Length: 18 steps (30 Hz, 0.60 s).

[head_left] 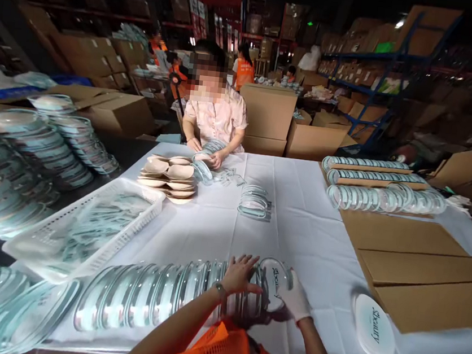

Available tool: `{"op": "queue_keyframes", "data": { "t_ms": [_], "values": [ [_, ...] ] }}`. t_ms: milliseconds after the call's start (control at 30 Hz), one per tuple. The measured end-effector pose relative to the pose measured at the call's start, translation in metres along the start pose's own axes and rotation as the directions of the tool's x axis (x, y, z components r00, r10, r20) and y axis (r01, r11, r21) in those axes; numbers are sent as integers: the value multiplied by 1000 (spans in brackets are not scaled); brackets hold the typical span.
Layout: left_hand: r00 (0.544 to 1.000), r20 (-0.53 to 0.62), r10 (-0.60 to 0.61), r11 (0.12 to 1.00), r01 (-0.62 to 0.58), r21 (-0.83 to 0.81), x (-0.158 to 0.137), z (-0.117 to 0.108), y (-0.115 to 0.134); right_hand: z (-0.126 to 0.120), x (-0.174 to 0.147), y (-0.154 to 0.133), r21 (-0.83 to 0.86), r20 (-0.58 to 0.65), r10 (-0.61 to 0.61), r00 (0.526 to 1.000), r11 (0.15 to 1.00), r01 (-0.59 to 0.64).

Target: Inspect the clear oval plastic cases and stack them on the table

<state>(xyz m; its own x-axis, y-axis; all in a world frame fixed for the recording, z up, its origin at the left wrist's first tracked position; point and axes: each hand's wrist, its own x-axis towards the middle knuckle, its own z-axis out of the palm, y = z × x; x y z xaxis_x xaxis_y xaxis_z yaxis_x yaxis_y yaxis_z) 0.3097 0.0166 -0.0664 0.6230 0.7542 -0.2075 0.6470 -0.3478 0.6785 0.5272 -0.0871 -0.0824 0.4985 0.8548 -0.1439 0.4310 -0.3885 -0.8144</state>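
Note:
A long row of clear oval cases with pale blue rims (146, 292) stands on edge along the near side of the table. My left hand (238, 277), bare and with fingers spread, rests against the right part of this row. At the row's right end a clear oval case with dark lettering (274, 283) faces outward, tilted. My right hand (295, 298), in a white glove, grips that case by its right edge; the fingertips behind it are partly hidden. Farther right, a similar lettered oval case (373, 327) lies flat on the white cloth.
A co-worker (215, 112) across the table handles similar cases beside stacked beige cup-shaped pieces (168, 176). A white basket (146, 212) holds pale blue packets. Flat cardboard (420, 238) and rows of cases (387, 199) occupy the right. Tall stacks (43, 144) stand left.

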Motion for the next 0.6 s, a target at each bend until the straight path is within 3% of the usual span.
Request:
{"op": "queue_keyframes", "data": {
  "t_ms": [33,100,167,200,233,300,400,500,600],
  "values": [
    [999,-40,4,998,-6,-55,-4,-1,7,-5,-8,-9,31,-31,-2,1000,1000,3],
    [993,-115,-32,911,-18,-412,-14,-5,24,-18,-29,-33,141,-63,-68,996,987,76],
    [991,-94,-93,592,-21,-806,-27,-12,42,-32,-51,-61,265,-6,-236,972,937,229],
    [993,-57,-104,419,-8,-908,-35,-17,48,-38,-62,-74,300,44,-333,942,904,305],
    [995,-11,-97,302,19,-953,-43,-22,53,-44,-70,-87,319,67,-413,908,871,373],
    [995,78,-56,256,90,-963,-60,-32,55,-52,-78,-109,304,43,-482,875,840,448],
    [974,224,30,161,217,-963,-84,-42,50,-58,-70,-130,278,91,-465,880,861,426],
    [960,262,94,117,251,-961,-102,-44,45,-54,-55,-140,286,308,-481,821,870,402],
    [953,280,116,79,272,-959,-110,-43,37,-43,-47,-143,300,278,-568,775,818,491]
  ]
}}
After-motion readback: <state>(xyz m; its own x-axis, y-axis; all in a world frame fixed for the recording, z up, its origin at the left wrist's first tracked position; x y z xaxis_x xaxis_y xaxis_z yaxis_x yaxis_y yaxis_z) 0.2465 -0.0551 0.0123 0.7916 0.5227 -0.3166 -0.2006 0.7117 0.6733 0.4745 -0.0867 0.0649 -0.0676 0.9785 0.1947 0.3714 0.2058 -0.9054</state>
